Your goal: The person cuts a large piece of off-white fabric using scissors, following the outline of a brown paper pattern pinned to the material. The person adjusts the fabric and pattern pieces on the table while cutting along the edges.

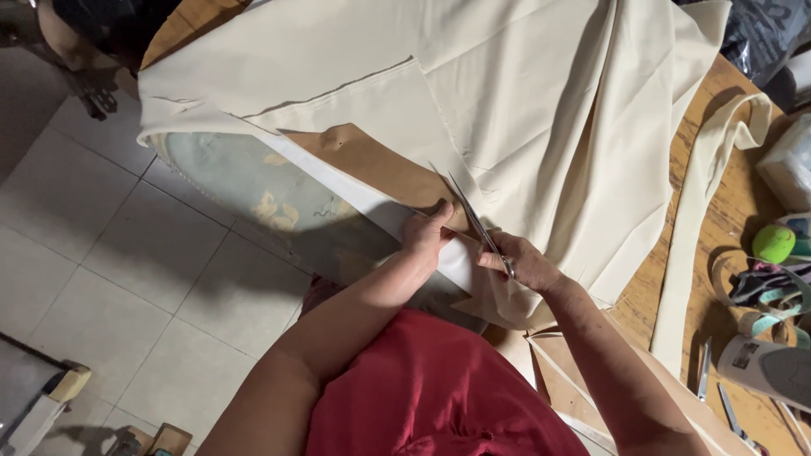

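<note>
The right hand [525, 262] grips scissors [475, 218], blades parted on cream fabric [524, 93]. The left hand [425, 234] presses the brown paper pattern [380, 165], fingers curled, at the worktop [733, 211] edge.

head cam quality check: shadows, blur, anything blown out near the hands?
Head view: sharp around the scissors; cream fabric bright but folds still readable; soft shadow under the left hand and right hand; floor tiles dimmer; wide-angle bending at the edges.

The handles of the scissors [477, 221] are hidden inside the right hand [525, 262]. Under the left hand [425, 234], the brown paper pattern [380, 165] goes beneath the cream fabric [524, 93]. Far right of the right hand, the picture's edge cuts off the iron [773, 365].
</note>
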